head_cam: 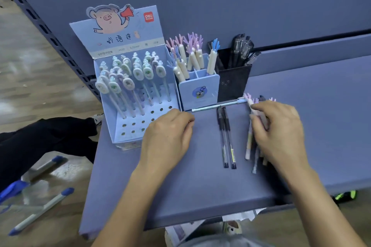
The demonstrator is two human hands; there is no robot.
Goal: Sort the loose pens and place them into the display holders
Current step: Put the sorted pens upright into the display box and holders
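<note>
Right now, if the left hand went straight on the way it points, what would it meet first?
Probably the blue pen holder, just beyond the left hand; the pale pen lying before it may come first, as depth is unclear.

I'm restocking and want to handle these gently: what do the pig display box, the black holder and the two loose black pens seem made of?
Pig display box: printed cardboard, matte, with folded edges and punched holes. Black holder: probably dark plastic, slightly glossy. Two loose black pens: clear glossy plastic barrels, refill showing through, black caps.
</note>
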